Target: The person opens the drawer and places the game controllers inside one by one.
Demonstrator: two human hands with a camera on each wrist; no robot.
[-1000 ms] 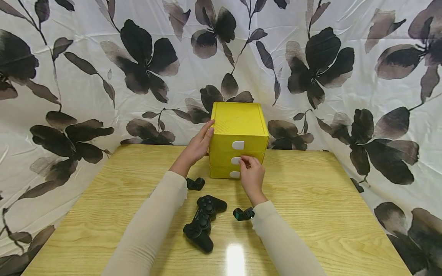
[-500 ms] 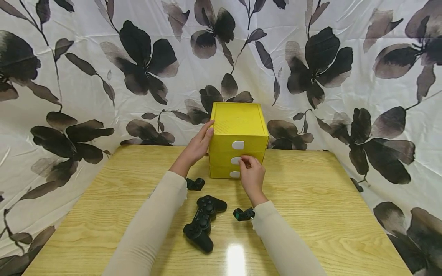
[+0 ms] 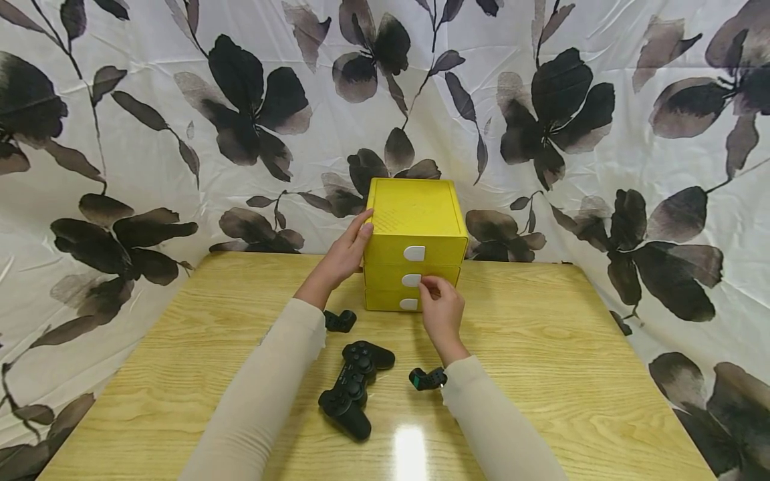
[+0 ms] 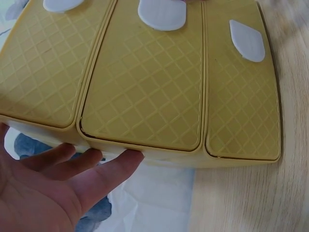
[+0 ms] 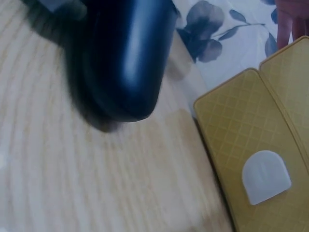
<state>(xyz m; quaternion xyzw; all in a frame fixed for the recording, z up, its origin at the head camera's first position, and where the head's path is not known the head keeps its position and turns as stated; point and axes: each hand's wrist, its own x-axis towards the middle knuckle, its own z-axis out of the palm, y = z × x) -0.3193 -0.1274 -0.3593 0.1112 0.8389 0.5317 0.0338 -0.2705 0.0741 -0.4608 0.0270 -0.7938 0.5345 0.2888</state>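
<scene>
A yellow three-drawer box [image 3: 415, 230] stands at the back of the wooden table [image 3: 541, 374]. My left hand [image 3: 344, 252] lies flat against its left side with the fingers straight; the left wrist view shows those fingers [image 4: 108, 169] along the box's edge [image 4: 145, 87]. My right hand [image 3: 438, 304] is at the front and pinches the white handle of the middle drawer [image 3: 412, 280]. A black game controller [image 3: 355, 389] lies between my forearms and shows as a dark blur [image 5: 128, 53] in the right wrist view, beside the bottom drawer's handle [image 5: 265, 176].
A floral black-and-white cloth [image 3: 180, 133] hangs behind the table and down both sides. Small black wrist cameras sit by my left sleeve [image 3: 339, 321] and my right sleeve [image 3: 427, 379]. Bare wood stretches left and right of the box.
My right hand and wrist have drawn back slightly toward me, still at the middle handle. The left hand, box and controller have not moved.
</scene>
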